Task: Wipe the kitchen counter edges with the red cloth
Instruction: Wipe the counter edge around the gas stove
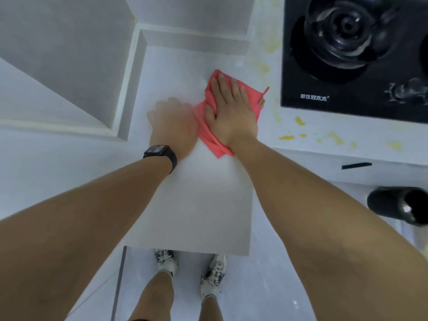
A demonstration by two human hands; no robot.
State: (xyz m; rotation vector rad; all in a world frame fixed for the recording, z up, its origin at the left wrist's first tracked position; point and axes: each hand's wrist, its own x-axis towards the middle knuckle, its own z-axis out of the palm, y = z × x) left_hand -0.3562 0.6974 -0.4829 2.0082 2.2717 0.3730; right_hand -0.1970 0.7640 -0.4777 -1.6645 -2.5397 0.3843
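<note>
The red cloth [209, 133] lies flat on the white kitchen counter [190, 200], near its right side. My right hand [231, 112] presses down on the cloth with straight, spread fingers. Just left of the cloth is my left hand [172, 121], blurred, with a black watch on its wrist; its fingers curl downward on the counter, and whether it touches the cloth's left edge is unclear. The counter's front edge [185, 250] runs across above my shoes.
A black gas hob [347, 66] sits at the upper right, with yellow stains [300, 121] on the white surface around it. A black cup-like object [398, 205] stands at the right edge. A recessed white corner [129, 89] lies to the left.
</note>
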